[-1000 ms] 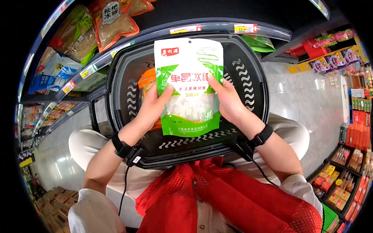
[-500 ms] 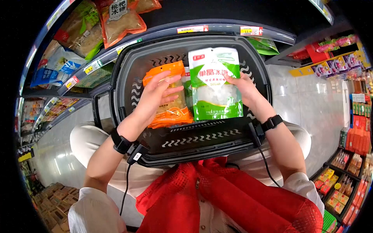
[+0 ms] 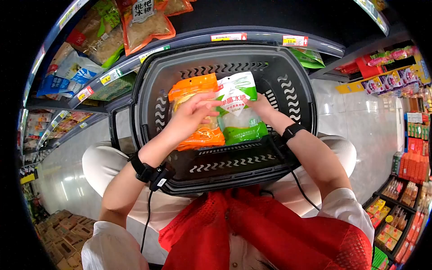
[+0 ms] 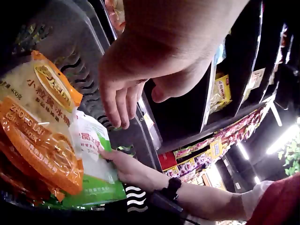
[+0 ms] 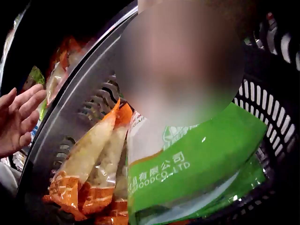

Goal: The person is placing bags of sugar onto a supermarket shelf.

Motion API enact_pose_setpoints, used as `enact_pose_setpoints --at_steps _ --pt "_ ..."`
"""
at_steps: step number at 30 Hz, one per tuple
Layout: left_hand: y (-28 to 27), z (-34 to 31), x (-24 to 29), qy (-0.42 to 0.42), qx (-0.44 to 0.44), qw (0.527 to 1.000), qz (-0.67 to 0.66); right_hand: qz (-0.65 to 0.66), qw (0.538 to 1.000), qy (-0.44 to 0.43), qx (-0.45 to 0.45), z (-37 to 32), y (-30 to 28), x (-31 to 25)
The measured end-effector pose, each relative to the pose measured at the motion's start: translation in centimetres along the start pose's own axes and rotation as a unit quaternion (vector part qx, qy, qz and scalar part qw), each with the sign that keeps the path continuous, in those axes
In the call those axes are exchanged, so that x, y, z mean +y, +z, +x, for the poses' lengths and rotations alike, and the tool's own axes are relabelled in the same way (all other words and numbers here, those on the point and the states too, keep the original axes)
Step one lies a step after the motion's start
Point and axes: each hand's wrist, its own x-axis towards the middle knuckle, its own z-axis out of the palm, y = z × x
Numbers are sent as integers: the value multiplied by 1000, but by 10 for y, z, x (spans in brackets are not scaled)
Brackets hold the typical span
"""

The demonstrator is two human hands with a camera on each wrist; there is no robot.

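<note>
A green-and-white pouch of rock sugar [image 3: 243, 128] stands leaning inside a black shopping basket [image 3: 234, 179]. My right hand [image 3: 264, 110] grips its right side, thumb over the front, as the left wrist view also shows. To its left, orange pouches of rock sugar [image 5: 96, 176] are stacked in the basket, overlapping one another. My left hand [image 3: 194, 114] hovers over the front orange pouch [image 3: 198, 135] with loosely bent fingers and nothing in them. In the right wrist view a blurred patch hides most of my right hand.
A store shelf [image 3: 270, 38] with price tags runs right behind the basket. Bagged goods [image 3: 146, 29] lie on it at the left. The basket sits between my bent knees [image 3: 103, 166]. Hanging snacks [image 3: 400, 76] and boxed goods [image 3: 414, 157] line the right side.
The green-and-white pouch went from both hands held over the basket down into it, beside the orange pouches. My left hand let go of it and moved left, over the orange pouch.
</note>
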Motion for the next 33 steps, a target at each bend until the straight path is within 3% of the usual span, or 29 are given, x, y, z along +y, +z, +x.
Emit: enact_pose_setpoints --at_steps 4,7,11,13,14,18,20,21,23,27,33 --pt "5 4 -4 -29 -22 999 -12 36 998 -31 41 5 0 22" --pt "8 6 -2 -46 -22 999 -12 116 990 35 70 7 -1 29" --pt "9 6 -2 -58 -21 998 -7 -18 999 -37 30 7 5 26" --pt "10 6 -3 -59 -24 998 -8 -275 956 -65 79 10 9 28" --pt "10 6 -3 -59 -27 998 -9 -299 943 -72 128 10 13 31" --pt "7 5 -3 -62 -21 998 -9 -325 927 -39 184 -12 24 5" --pt "6 4 1 -53 -17 998 -5 -414 871 -77 253 -19 27 -3" --pt "5 3 3 -51 -16 999 -7 -416 870 -78 253 -21 28 -7" --pt "6 3 6 -38 -18 999 -24 -599 741 -271 137 -22 30 -14" --pt "2 5 16 -21 -25 999 -34 -725 639 -258 7 -20 67 -17" --pt "-9 -4 30 -10 24 998 -60 -678 681 -275 40 1 74 9"
